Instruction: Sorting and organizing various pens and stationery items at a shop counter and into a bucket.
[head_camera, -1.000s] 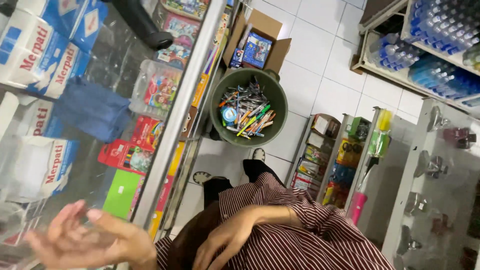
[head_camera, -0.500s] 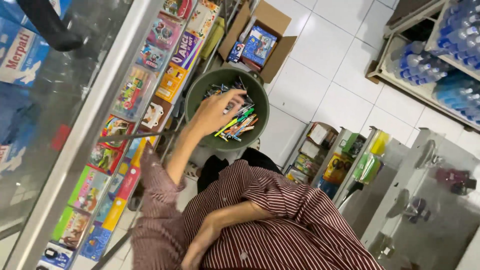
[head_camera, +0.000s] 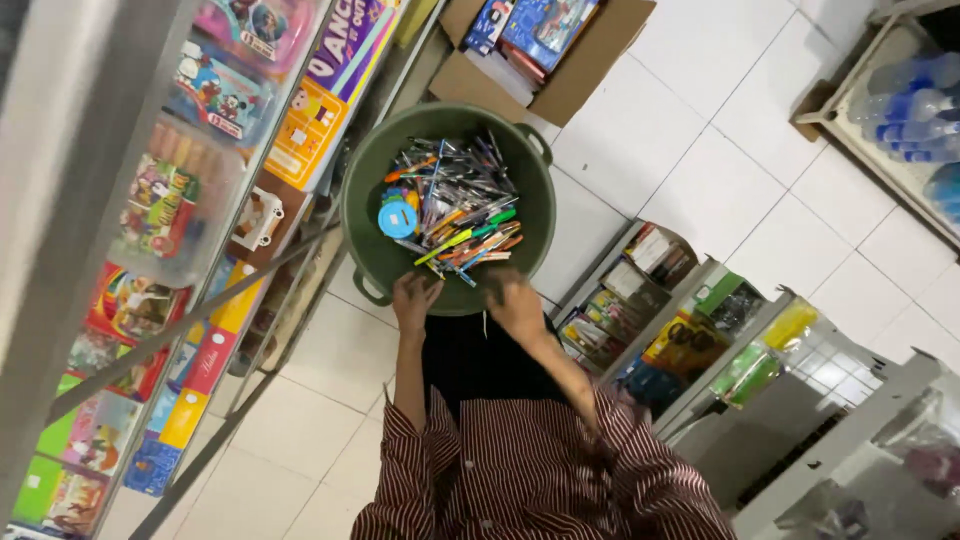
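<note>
Hands now both at the green basin's near rim, left hand withdrawn from its pens, right hand newly raised, I can't tell their grip.

White square floor tiles with grey grout carry an open cardboard box of blue-covered packs. Left of the box runs a glass-fronted shelf of colourful books; right of it, a low rack with bottles; below it, a grey display stand.
</note>
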